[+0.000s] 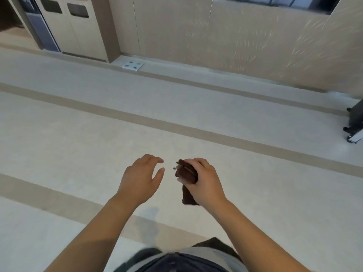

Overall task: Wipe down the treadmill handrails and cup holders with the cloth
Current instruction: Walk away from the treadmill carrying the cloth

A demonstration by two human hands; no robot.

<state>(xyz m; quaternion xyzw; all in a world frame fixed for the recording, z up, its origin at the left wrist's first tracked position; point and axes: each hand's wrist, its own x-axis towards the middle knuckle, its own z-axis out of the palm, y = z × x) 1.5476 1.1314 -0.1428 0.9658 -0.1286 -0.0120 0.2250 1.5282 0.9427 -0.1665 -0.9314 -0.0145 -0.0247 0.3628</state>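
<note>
My right hand (pixel 206 179) is closed around a bunched dark brown cloth (pixel 186 173), whose lower end hangs below my palm. Just to its left, a small gap away, my left hand (pixel 140 178) is held out with fingers apart and curved, holding nothing. Both hands hover over pale floor in the middle of the view. No treadmill handrail or cup holder shows; only a dark piece of equipment (pixel 355 124) with small feet pokes in at the right edge.
Pale floor with tan stripes (pixel 176 128) runs across the view. A beige wall (pixel 235 36) stands ahead, with cabinets (pixel 74 28) at the far left. A white bathroom scale (pixel 133 65) lies by the wall base.
</note>
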